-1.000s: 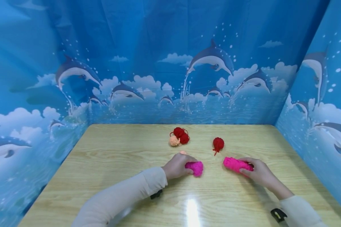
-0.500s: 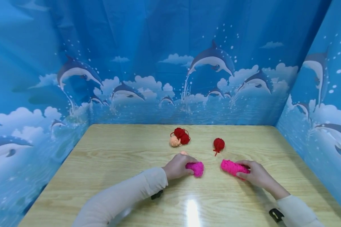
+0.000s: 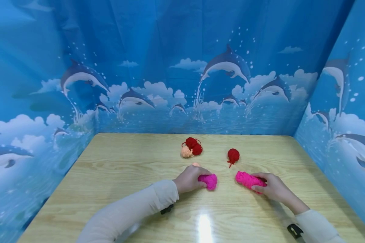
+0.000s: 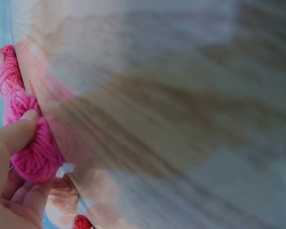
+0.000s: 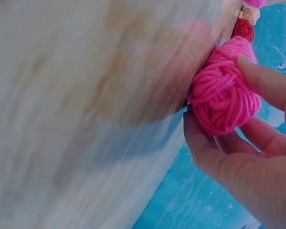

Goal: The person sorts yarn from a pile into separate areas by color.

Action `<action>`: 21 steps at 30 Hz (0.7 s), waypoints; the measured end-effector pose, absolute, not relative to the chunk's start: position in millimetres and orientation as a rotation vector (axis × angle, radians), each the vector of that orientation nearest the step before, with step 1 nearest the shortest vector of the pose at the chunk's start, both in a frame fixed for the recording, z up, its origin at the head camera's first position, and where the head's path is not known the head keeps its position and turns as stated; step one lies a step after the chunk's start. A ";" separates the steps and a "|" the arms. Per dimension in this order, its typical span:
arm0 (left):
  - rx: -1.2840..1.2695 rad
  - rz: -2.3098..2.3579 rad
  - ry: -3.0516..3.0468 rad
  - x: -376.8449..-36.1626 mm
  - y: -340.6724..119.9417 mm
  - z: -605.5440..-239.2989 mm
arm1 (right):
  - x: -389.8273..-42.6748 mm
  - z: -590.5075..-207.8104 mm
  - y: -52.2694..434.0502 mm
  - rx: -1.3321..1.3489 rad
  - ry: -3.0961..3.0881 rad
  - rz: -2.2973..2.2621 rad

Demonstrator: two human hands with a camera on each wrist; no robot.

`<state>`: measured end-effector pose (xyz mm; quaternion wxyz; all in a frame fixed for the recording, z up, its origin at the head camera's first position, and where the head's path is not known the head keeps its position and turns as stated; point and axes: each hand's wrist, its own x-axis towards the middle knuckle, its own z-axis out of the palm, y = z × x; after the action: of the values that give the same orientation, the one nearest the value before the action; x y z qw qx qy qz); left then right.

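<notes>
My left hand (image 3: 188,180) grips a magenta yarn skein (image 3: 209,182) near the middle of the table, thumb on one side and fingers on the other. In the left wrist view the thumb presses into the wound strands of that skein (image 4: 38,150). To the right, my right hand (image 3: 273,187) holds a longer hot-pink yarn skein (image 3: 247,180) by its right end. The right wrist view shows thumb and fingers curled round this pink skein (image 5: 226,90), at the tabletop. A gap separates the two skeins. Part of each is covered by the fingers.
Behind the left hand lie a dark red yarn bundle (image 3: 197,148) and a peach yarn ball (image 3: 186,152). Another peach piece (image 3: 196,164) is partly hidden by that hand. A red yarn ball (image 3: 233,155) sits behind the gap. Dolphin-printed curtains (image 3: 170,67) enclose the wooden table (image 3: 124,158).
My right hand has shifted slightly left and toward me with the hot-pink skein, mostly in the first half second. My left hand and its magenta skein have stayed in place.
</notes>
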<state>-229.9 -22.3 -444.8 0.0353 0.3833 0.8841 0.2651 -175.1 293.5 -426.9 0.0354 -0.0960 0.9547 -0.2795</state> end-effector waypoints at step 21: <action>1.187 0.819 2.719 -228.1 -23.0 -443.3 | -183.0 -410.9 300.6 -0.292 2.824 -1.023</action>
<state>-228.1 -23.0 -443.3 0.0318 0.3853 0.8831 0.2659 -183.0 300.6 -410.9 0.0620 -0.0965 0.9339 -0.3385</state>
